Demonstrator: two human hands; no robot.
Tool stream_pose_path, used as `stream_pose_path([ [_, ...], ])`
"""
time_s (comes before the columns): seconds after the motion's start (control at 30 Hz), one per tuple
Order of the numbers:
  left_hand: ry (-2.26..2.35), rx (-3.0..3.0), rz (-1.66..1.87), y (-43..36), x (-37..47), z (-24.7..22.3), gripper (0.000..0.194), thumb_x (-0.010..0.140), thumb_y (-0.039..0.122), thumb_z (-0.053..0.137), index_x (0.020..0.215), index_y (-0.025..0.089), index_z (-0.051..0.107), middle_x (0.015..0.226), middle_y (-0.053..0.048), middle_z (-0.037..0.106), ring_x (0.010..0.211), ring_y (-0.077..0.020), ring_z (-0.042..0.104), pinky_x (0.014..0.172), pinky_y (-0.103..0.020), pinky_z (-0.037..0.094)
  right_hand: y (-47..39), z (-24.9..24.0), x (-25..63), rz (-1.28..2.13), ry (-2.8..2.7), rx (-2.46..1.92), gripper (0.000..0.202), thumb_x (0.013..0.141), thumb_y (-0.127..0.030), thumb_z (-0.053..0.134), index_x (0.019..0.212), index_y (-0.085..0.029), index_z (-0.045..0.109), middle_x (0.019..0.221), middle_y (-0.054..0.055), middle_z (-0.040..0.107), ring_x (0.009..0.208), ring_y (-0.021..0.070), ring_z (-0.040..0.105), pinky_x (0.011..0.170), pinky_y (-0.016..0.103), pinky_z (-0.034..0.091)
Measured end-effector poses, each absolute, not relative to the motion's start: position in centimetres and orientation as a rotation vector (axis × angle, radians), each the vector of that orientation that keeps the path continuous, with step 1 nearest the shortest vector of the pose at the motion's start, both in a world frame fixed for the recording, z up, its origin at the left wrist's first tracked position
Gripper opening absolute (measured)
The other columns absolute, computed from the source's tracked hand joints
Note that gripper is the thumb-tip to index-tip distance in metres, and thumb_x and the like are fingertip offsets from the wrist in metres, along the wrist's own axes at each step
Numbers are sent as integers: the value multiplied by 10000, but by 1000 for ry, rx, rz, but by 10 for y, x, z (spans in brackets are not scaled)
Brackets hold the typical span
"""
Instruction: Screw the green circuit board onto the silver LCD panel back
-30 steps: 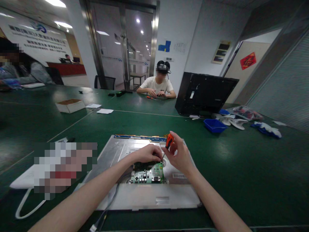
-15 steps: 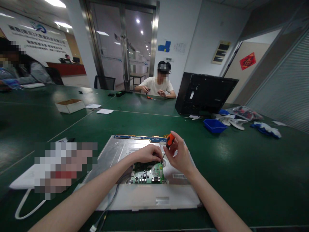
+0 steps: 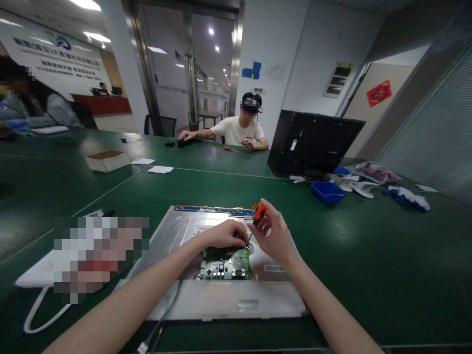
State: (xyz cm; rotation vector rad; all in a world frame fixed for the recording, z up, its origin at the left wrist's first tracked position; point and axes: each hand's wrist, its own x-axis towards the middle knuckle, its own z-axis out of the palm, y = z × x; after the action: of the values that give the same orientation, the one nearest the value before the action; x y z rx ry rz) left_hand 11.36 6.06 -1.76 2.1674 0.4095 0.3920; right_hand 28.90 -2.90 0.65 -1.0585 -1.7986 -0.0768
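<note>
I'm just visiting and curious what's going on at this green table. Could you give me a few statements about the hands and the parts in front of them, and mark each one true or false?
1. The right hand holds an orange-handled screwdriver. True.
2. The screwdriver's tip points down at the far right corner of the green circuit board. True.
3. The left hand lies flat on the bare table, well away from the board. False: it rests at the board's far edge, fingers curled beside the screwdriver tip.
4. The circuit board sits on a silvery metal panel. True.
5. The blue tray stands on the metal panel. False: it stands on the table farther back, to the right.
</note>
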Motion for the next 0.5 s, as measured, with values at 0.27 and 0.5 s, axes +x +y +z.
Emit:
stream_pose_path([
  [0.27,433,2131,398,60,114,-20,44,736,144,693,776,139,709,764,-2,663,701,-131,578,669,-227,437,-33,11,287,-12,-1858,-1014,714,858,-147,536,1486,-263,215,775,-12,628,539,115,577,487,227,473],
  [0.5,424,2142,396,60,114,-19,40,733,135,686,769,133,703,767,-7,663,698,-130,579,673,-223,437,-28,6,288,-29,-1804,-1045,725,850,-183,603,1464,-257,224,701,-50,579,498,101,535,461,198,436],
])
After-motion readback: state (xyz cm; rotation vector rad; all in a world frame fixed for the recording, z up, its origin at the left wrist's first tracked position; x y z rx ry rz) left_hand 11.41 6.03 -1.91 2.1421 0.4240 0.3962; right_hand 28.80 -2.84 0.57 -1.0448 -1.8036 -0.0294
